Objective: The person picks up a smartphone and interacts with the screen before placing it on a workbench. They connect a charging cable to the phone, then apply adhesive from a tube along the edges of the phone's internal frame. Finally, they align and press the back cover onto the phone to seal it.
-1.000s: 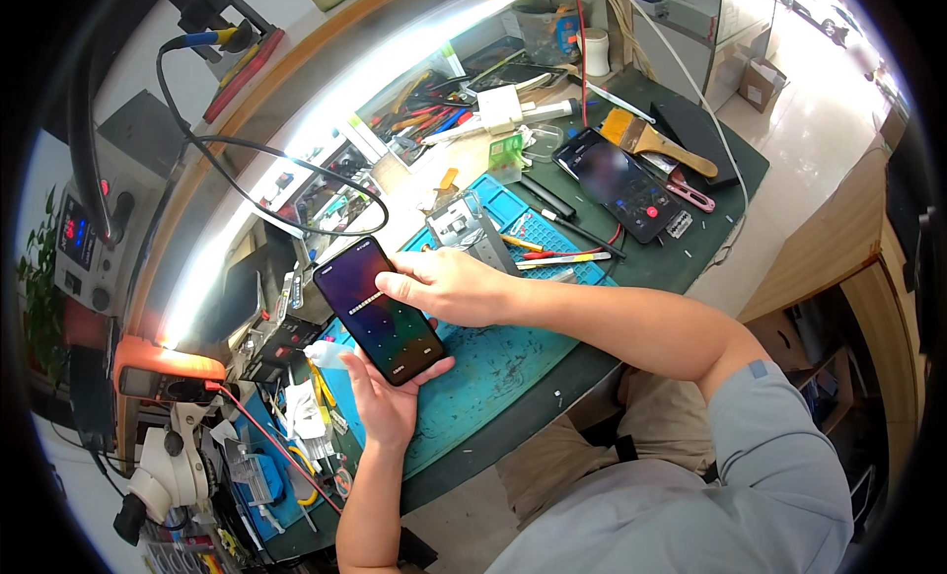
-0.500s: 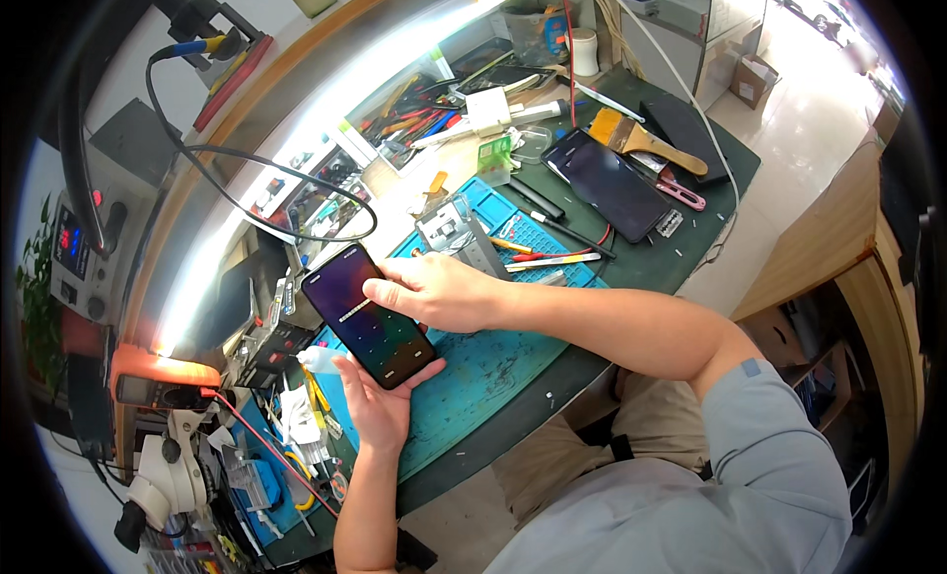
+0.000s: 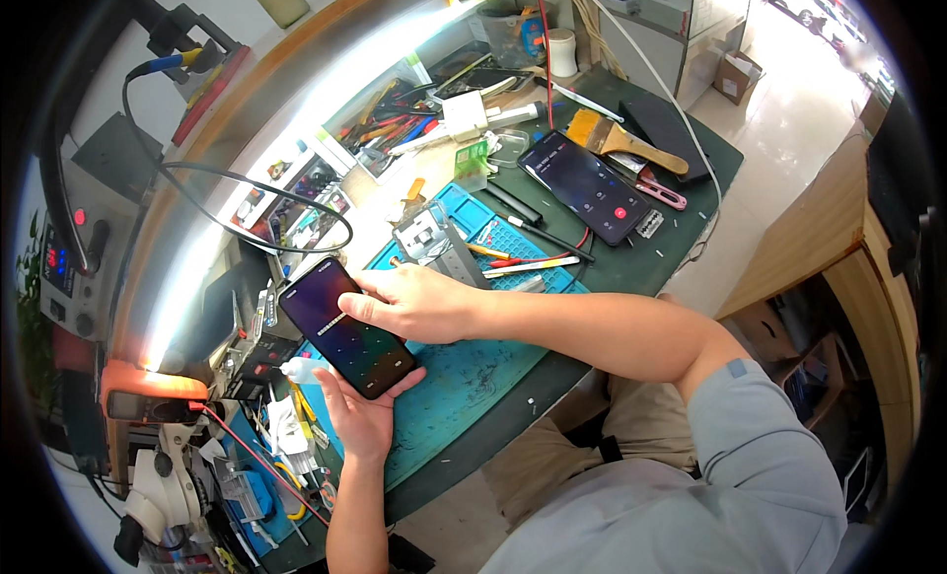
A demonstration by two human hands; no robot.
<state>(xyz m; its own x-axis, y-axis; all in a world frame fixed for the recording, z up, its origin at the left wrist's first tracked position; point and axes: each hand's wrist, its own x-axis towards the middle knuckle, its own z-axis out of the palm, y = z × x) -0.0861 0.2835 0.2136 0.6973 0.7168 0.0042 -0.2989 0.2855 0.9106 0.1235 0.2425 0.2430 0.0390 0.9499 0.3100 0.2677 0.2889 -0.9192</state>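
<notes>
Our left hand [image 3: 360, 421] cradles the phone [image 3: 345, 327] from below, fingers curled round its near end, while our right hand [image 3: 414, 303], fingers loosely bent, touches its screen from the right.

held phone [image 3: 347, 328]: black, screen dark purple with pale marks
mat [image 3: 464, 372]: teal-blue, beneath the held phone
second phone [image 3: 587, 186]: black, red dot, right of the mat
brush [image 3: 619, 140]: yellow bristles, wooden handle
sleeve [image 3: 760, 456]: grey
</notes>
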